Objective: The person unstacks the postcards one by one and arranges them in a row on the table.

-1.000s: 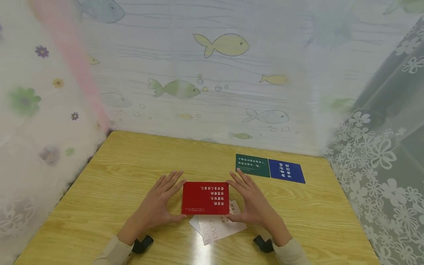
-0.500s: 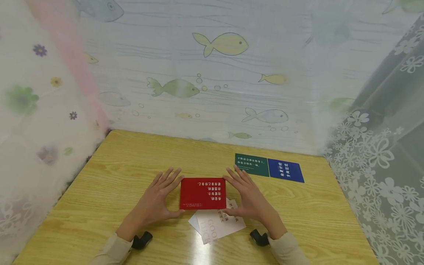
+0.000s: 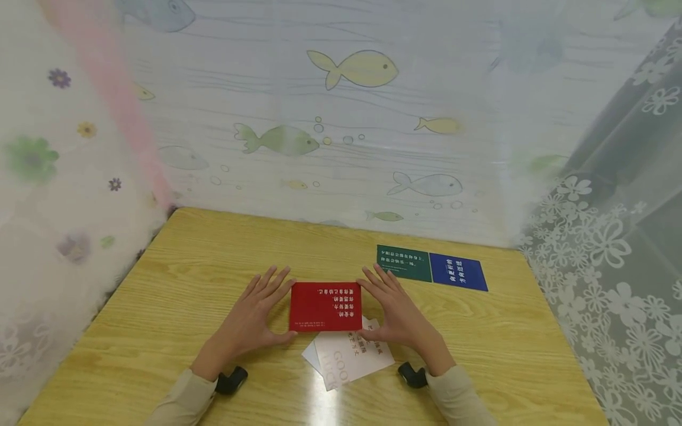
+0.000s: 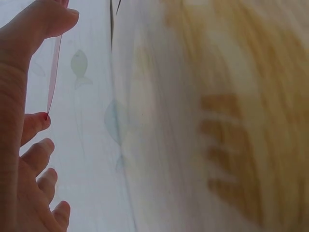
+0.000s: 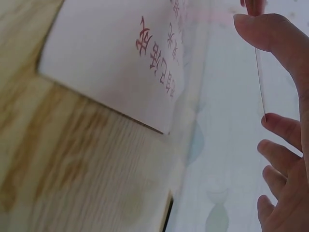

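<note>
Between my two hands is a red card with white printed characters that appear upside down. My left hand holds its left corners between thumb and index finger, the other fingers spread. On the opposite side my right hand pinches the right corners the same way. Both wrist views show the card edge-on, a thin strip running from thumb to index fingertip, raised off the table. Under and nearer than it lies a pale pink card with "GOOD LUCK" lettering, overlapping a light bluish-white card; the red card and right thumb partly hide the pink one.
A green card and a blue card lie side by side near the back right of the wooden table. The right fingertips overlap the green card's corner in the head view. Fish-patterned cloth hangs behind the table.
Both hands have moved the red card slightly away from me and a little left, so more of the pink card shows. The cards on the table stay put.
</note>
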Available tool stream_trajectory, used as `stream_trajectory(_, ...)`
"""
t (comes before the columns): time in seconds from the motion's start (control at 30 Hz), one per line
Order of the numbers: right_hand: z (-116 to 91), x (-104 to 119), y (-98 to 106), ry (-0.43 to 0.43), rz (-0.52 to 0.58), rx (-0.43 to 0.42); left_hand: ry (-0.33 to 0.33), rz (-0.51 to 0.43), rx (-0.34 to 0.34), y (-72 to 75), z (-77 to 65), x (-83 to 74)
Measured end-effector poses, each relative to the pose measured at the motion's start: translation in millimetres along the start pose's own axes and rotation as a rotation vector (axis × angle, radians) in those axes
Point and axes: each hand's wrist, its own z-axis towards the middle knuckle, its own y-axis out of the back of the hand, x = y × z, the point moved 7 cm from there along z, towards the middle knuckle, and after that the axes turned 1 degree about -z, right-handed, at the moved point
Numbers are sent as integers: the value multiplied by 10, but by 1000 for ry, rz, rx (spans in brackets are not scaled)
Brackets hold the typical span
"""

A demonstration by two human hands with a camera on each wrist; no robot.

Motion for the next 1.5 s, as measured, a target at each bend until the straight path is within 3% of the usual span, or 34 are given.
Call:
stream_trajectory(0.27, 24, -41, -59, -29, 20, 33, 9, 13, 18, -40, 11, 34)
stream_trajectory(0.7, 99, -94, -99, -48, 21, 54, 40, 16, 150, -105, 117, 132)
stream_trajectory(1.03, 163, -165, -140, -85, 42, 78, 36, 57, 146, -129, 204, 190)
stream_trajectory(1.27, 210, -281, -205, -137, 56, 135, 38, 73, 182, -197, 294, 241)
stream_trajectory(1.5, 262, -366, -253, -179, 109, 171, 44, 37, 198, -248, 391, 283)
